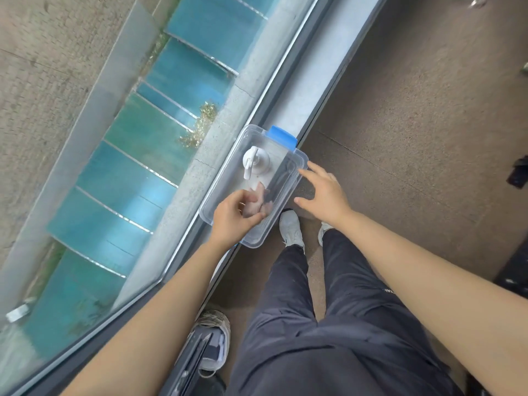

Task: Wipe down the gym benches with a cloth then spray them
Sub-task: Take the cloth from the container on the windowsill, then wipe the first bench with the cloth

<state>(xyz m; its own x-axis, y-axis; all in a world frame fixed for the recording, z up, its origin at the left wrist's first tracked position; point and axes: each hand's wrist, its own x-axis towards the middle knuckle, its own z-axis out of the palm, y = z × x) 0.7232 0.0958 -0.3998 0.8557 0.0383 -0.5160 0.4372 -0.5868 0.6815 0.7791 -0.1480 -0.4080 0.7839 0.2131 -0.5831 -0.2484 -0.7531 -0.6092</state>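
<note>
Left grip [237, 214] pinched pink cloth [258, 205] inside clear box [213, 192] on window sill [308, 90], near spray bottle [255, 162]. Right grip [324, 194] open, fingers spread, at right rim. Risk: tug might slide box off sill.

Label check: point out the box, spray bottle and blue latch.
box [253, 244]: head view, near corner rim.
spray bottle [255, 161]: head view, white nozzle head.
blue latch [281, 137]: head view, middle of clip.

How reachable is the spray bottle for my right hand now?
Probably yes: the right hand is open beside the clear box, which looks lidless, and nothing covers the spray bottle.
</note>
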